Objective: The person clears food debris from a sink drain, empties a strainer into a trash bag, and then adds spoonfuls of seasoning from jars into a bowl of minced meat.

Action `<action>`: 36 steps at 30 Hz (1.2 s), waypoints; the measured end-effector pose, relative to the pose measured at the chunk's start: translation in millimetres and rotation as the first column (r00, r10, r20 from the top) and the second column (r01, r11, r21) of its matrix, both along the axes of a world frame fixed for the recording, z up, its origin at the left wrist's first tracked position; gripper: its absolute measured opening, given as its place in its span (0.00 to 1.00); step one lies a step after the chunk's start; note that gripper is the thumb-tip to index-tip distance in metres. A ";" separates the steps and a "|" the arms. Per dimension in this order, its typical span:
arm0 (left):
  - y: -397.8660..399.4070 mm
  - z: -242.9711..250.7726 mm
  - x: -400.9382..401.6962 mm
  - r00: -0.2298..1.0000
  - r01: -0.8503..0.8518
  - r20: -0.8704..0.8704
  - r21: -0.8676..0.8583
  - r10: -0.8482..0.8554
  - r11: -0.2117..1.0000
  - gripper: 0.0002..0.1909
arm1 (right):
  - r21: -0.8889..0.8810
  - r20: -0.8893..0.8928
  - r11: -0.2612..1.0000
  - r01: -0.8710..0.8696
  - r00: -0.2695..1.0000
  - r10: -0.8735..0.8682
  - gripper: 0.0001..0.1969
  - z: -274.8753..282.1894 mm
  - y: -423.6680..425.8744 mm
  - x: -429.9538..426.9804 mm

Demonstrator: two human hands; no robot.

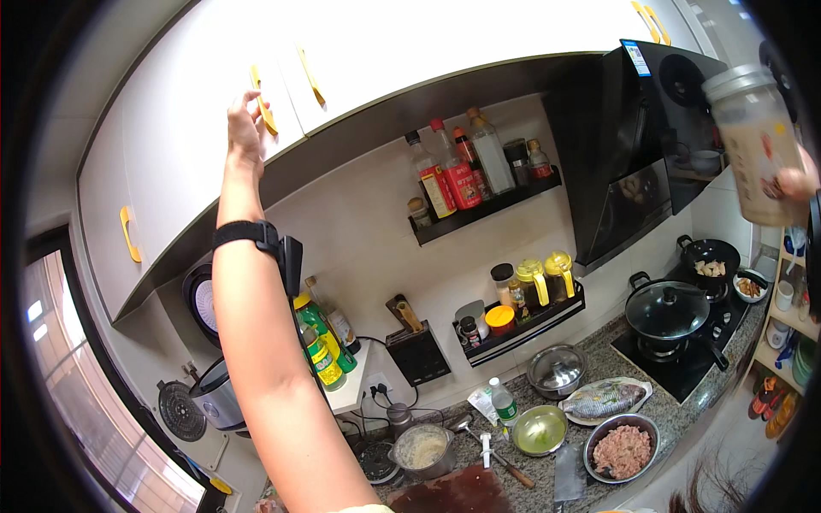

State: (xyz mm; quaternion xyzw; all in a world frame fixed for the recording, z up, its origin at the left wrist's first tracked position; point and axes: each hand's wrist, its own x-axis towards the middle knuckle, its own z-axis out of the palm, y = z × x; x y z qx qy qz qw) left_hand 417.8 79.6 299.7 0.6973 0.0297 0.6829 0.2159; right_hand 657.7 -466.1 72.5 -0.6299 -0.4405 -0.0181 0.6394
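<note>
My left hand point(247, 125) reaches up with its fingers hooked round the yellow handle point(264, 106) of a white upper cabinet door point(192, 122). The door looks closed. At the right edge, my right hand point(795, 183) grips a large clear jar point(757, 147) with a silvery lid and pale contents, held up in front of the range hood. A second yellow handle point(310, 74) is on the neighbouring door.
Below are wall shelves point(487, 211) with bottles, a knife block point(418, 353), a lidded wok point(667, 311) on the stove, a bowl of minced meat point(621, 447), a fish on a plate point(606, 401), a pot point(423, 449) and a dark red cutting board point(452, 494).
</note>
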 end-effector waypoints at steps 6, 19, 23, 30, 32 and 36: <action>-35.9 3.4 -52.9 0.993 0.061 -0.110 0.076 -0.053 0.995 0.47 | 0.025 0.070 0.939 -0.344 0.937 0.341 0.20 69.7 123.6 -35.2; -104.3 0.1 -221.3 0.953 0.280 -0.176 0.192 -0.248 0.940 0.45 | 0.348 0.332 0.915 -0.206 0.939 0.085 0.45 207.4 440.9 -190.7; -102.3 7.1 -231.5 0.954 0.261 -0.215 0.252 -0.209 0.932 0.45 | 0.400 0.299 0.910 -0.107 0.954 -0.019 0.53 221.5 510.8 -226.5; -84.4 15.2 -235.3 0.959 0.184 -0.266 0.305 -0.102 0.934 0.47 | 0.363 0.325 0.929 0.069 0.925 -0.195 0.55 218.8 591.9 -254.9; -82.2 17.3 -239.4 0.963 0.136 -0.267 0.328 -0.047 0.935 0.45 | 0.616 0.340 0.746 0.254 0.768 -0.542 0.51 210.8 618.1 -265.0; -64.2 21.0 -240.1 0.965 0.007 -0.246 0.360 0.088 0.933 0.41 | 0.697 0.507 0.682 0.222 0.519 -0.688 0.26 208.2 628.6 -258.9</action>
